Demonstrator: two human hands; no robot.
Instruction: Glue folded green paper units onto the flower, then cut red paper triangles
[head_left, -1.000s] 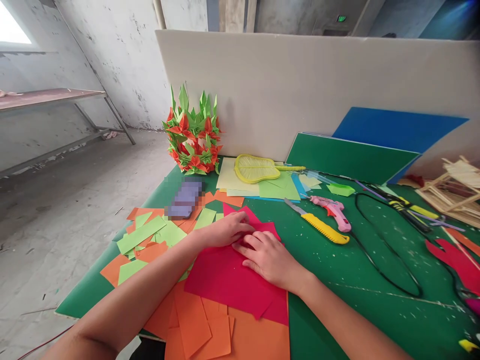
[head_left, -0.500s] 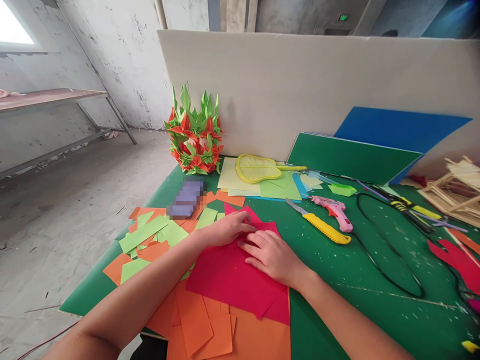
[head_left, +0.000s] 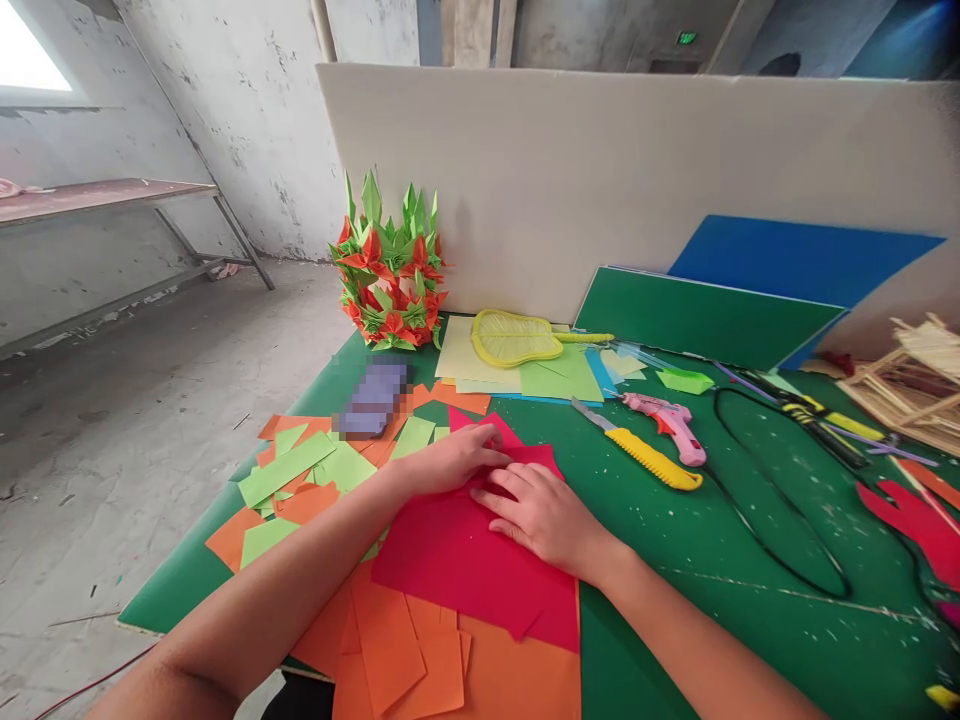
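A sheet of red paper (head_left: pixel 480 560) lies on the table, on top of orange paper, and a smaller piece of red paper (head_left: pixel 529 455) is at its upper edge. My left hand (head_left: pixel 457 460) is on this upper part, its fingers bent and closed at the paper, the tips partly hidden. Close beside it, my right hand (head_left: pixel 544 510) rests palm down on the red sheet, thumb and fingers apart. Under the near edge of the red sheet are orange paper pieces (head_left: pixel 386 640).
Green and orange paper strips (head_left: pixel 289 470) and a blurred purple object (head_left: pixel 375 395) lie left. A folded-paper ornament (head_left: pixel 390 270) stands behind. To the right are a yellow utility knife (head_left: pixel 652 455), a pink glue gun (head_left: pixel 671 425) with a black cord, and a yellow paddle-shaped item (head_left: pixel 517 337).
My right hand has shifted very slightly left over the red paper. My left hand and the other things look unchanged.
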